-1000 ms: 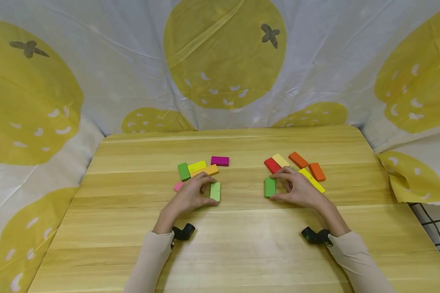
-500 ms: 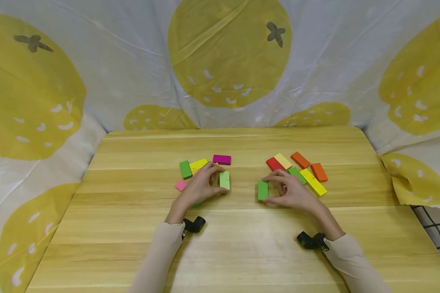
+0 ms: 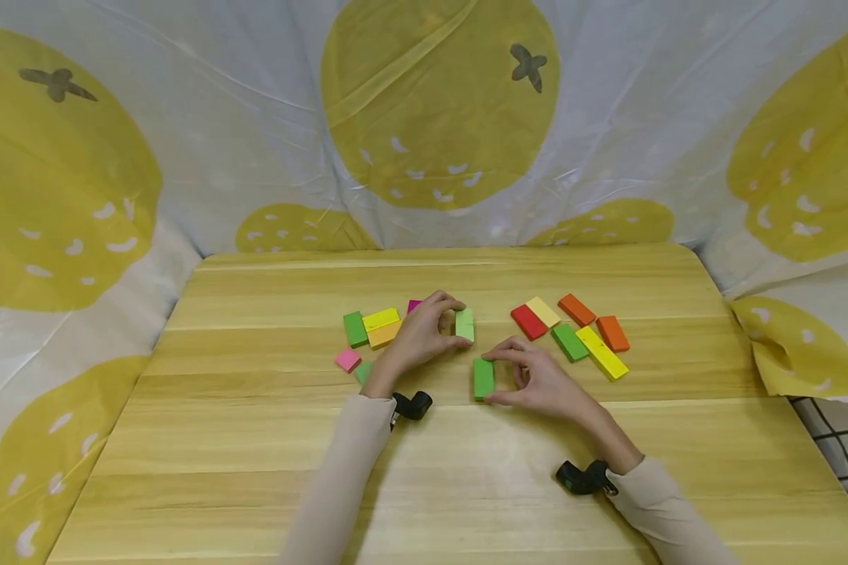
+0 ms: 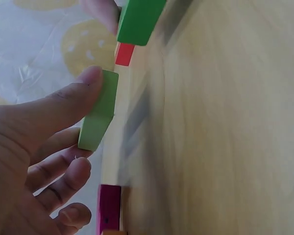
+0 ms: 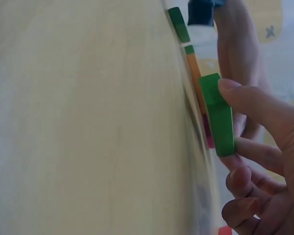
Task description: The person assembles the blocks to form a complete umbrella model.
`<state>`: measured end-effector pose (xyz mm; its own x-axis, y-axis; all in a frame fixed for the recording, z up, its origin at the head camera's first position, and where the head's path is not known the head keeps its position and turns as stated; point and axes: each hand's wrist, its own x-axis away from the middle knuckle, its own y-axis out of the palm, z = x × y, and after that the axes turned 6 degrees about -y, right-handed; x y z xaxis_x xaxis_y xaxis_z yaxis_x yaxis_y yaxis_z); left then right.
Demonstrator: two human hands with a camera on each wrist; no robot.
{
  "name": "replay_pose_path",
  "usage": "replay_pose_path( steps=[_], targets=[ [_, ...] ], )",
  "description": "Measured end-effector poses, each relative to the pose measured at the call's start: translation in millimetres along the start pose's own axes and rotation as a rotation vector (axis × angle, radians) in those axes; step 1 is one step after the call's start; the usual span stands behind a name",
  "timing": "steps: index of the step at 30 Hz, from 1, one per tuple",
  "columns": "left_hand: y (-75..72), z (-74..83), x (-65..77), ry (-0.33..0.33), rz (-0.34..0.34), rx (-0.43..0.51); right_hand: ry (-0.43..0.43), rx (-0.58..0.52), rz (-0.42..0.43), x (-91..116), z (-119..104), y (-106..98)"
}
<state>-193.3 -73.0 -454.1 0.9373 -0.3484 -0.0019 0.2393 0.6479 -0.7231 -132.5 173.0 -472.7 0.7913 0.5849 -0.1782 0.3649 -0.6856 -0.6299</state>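
Between thumb and fingertips, my left hand (image 3: 422, 339) pinches a light green block (image 3: 464, 325) by its two ends. My right hand (image 3: 542, 383) holds a darker green block (image 3: 484, 380) in the same way, a little nearer to me and to the right. In the left wrist view, the light green block (image 4: 99, 111) is raised off the table, with a shadow below it. The right wrist view has the darker green block (image 5: 219, 115) off the surface too. A magenta block (image 3: 414, 305) is partly hidden behind my left hand.
On the left of the wooden table (image 3: 466, 502) lie green (image 3: 356, 329), yellow (image 3: 380, 318), orange (image 3: 383, 336) and pink (image 3: 349, 360) blocks. To the right lie red (image 3: 528, 322), cream (image 3: 542, 311), green (image 3: 570, 343), yellow (image 3: 603, 353) and several orange-toned blocks (image 3: 612, 333). Patterned cloth (image 3: 438, 110) hangs behind.
My left hand has carried the light green block to the right and farther away. My right hand has brought the darker green block left and slightly nearer, so the two blocks are closer together.
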Motion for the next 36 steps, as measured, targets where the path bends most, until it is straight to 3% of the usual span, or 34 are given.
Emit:
replay_pose_path(
  steps=[6, 16, 36],
  targets=[
    [6.4, 2.6, -10.6, -0.014, -0.027, -0.032, -0.027, 0.024, 0.029, -3.1, -2.8, 8.4],
    [9.8, 0.2, -10.3, -0.043, -0.067, 0.000, -0.012, 0.026, 0.039, -4.4, 0.0, 11.2],
    [18.0, -5.2, -6.1, -0.014, -0.037, -0.016, -0.006, 0.065, 0.086, -11.0, 3.6, 14.3]
  ],
)
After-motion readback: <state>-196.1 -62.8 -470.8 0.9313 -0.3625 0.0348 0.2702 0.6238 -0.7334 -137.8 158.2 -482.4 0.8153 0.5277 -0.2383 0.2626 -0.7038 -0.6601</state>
